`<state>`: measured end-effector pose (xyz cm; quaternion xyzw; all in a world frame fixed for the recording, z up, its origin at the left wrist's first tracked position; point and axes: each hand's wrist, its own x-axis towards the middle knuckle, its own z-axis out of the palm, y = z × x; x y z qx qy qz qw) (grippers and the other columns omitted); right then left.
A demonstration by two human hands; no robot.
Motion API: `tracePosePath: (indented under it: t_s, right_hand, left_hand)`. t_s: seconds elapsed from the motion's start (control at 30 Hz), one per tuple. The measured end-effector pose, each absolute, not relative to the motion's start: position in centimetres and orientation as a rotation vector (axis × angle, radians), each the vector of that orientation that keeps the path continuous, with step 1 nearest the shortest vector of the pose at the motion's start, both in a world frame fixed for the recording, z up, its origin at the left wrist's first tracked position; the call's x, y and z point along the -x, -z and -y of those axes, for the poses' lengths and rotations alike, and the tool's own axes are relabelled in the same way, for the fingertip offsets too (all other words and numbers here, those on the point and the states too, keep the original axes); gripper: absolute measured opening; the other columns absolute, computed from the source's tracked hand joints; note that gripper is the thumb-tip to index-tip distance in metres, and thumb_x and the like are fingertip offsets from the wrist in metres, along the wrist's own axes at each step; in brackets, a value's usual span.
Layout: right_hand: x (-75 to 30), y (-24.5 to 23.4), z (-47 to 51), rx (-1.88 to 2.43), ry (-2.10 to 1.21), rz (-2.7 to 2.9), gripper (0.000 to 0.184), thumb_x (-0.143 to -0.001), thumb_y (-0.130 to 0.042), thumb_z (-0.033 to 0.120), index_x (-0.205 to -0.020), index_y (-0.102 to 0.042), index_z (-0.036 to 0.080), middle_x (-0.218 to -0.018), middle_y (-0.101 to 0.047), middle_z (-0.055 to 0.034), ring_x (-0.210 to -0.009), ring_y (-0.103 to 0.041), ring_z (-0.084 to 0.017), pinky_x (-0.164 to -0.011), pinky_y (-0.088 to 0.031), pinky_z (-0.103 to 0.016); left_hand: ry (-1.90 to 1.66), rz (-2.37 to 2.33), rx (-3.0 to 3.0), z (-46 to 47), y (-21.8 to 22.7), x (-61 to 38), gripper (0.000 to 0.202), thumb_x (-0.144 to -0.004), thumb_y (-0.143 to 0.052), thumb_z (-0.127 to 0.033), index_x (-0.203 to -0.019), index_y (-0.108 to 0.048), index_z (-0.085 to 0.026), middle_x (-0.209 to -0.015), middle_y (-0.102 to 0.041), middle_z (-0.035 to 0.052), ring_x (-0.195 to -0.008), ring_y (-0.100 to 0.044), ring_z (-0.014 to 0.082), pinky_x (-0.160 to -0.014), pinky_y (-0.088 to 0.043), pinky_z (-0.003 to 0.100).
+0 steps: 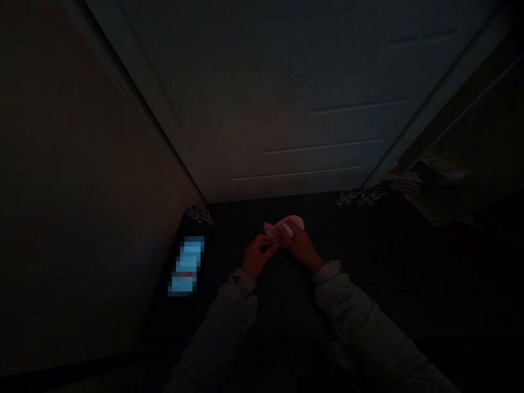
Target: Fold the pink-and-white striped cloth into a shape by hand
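Note:
In dim light, a pale pinkish, flat piece with a rounded right end (297,220) is held low over the dark tabletop; its kind is too dark to make out. My right hand (305,250) is closed over its right part, and a small whitish lump (287,230) shows by the fingers. At the near left edge of the same piece, my left hand (257,255) has its thumb and fingers pinched together. The two hands almost meet, hiding the middle of the piece. Light long sleeves cover both forearms.
A lit phone (187,266), its screen blurred out, lies left on the dark table (282,297). Clusters of small metallic rings (198,214) and more shiny rings (360,197) sit along the back edge. Behind rises a pale panel with embossed hearts (289,90).

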<state>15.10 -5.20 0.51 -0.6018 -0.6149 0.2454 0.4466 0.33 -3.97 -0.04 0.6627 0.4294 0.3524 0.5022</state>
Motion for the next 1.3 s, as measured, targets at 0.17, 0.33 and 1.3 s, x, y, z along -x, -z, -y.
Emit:
tracePosePath:
  t_s: [0.17,0.33,1.3]
  right_hand:
    - [-15.3,0.3,4.9,1.558,-0.598,1.406,0.033,-0.085,-0.029,0.040,-0.088,-0.053,0.018,-0.085,-0.060,-0.0064,-0.080,-0.056,-0.018,-0.072,-0.041,-0.029]
    - [-15.3,-0.1,5.0,1.500,-0.620,1.459,0.029,-0.083,-0.033,0.039,-0.091,-0.053,0.018,-0.088,-0.058,-0.0060,-0.083,-0.054,-0.018,-0.075,-0.041,-0.030]
    - [-15.2,0.0,4.9,1.499,-0.581,1.452,0.027,-0.083,-0.035,0.036,-0.092,-0.052,0.018,-0.092,-0.057,-0.0072,-0.086,-0.053,-0.019,-0.076,-0.041,-0.031]
  left_hand:
    - [-0.846,-1.067,-1.683,4.0,0.2,-0.3,0.026,-0.067,-0.063,-0.028,-0.088,-0.053,-0.017,-0.081,-0.064,0.0021,-0.072,-0.058,0.0130,-0.066,-0.044,0.026]
    - [-0.838,-1.059,-1.642,4.0,-0.2,-0.2,0.023,-0.069,-0.061,-0.030,-0.086,-0.054,-0.018,-0.083,-0.064,0.0027,-0.078,-0.059,0.0145,-0.071,-0.044,0.028]
    - [-0.867,-1.036,-1.669,3.7,0.8,-0.3,0.026,-0.067,-0.063,-0.030,-0.088,-0.054,-0.018,-0.081,-0.061,0.0016,-0.073,-0.056,0.0130,-0.067,-0.044,0.026]
